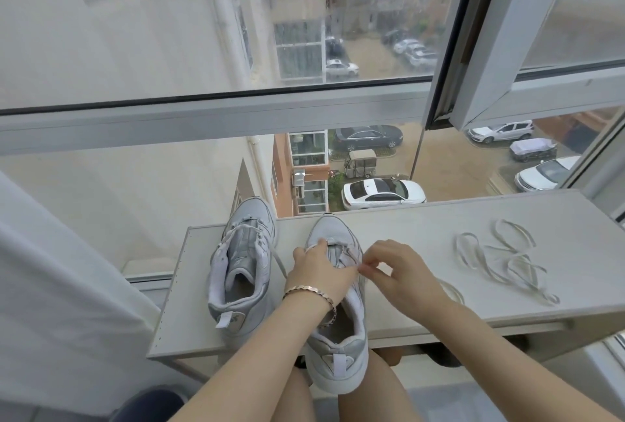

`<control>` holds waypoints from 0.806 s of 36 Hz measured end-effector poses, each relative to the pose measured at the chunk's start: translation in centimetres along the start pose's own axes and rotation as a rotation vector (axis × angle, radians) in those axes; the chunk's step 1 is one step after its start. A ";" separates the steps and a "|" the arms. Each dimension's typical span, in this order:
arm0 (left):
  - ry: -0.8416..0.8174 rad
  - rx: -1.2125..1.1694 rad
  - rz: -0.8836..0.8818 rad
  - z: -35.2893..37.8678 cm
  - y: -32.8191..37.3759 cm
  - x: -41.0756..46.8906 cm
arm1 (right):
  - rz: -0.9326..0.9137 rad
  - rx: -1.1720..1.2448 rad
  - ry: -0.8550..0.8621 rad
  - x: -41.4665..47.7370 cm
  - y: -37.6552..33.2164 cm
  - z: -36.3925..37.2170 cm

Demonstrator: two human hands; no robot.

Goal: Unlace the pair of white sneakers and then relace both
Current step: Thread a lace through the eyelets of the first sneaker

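Two white sneakers stand on a white shelf board point(422, 286) by the window. The left sneaker point(241, 266) still has lace through its front eyelets. The right sneaker point(338, 337) hangs its heel over the board's near edge. My left hand point(316, 273), with a bracelet at the wrist, grips this shoe's laced throat. My right hand point(395, 273) pinches a bit of lace point(351, 257) at the shoe's right eyelets with thumb and forefinger. A loose white lace point(507, 262) lies tangled on the board to the right.
The board ends just beyond the shoes' toes, against the window glass point(203, 168). A white curtain point(50, 286) hangs at the left. My bare knees point(338, 401) are under the board's near edge. An opened window sash point(507, 49) stands at the upper right.
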State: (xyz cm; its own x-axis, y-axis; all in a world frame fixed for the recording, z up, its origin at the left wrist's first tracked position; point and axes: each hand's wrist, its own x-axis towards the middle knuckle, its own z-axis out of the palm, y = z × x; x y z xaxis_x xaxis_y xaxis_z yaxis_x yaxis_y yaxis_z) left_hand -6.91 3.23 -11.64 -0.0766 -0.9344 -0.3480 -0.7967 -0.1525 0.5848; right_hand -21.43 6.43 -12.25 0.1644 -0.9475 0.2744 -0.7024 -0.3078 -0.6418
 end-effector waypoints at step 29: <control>0.014 0.001 0.009 0.4 -0.1 -0.1 | 0.644 -0.131 -0.440 8.0 -2.4 0.1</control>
State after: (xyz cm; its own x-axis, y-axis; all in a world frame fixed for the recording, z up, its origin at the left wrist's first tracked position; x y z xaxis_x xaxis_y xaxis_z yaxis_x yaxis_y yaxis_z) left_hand -7.04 3.48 -11.91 -0.0754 -0.9400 -0.3327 -0.7968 -0.1438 0.5868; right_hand -18.36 -0.42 -8.57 -0.0626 -0.8917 -0.4483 -0.8236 0.2999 -0.4815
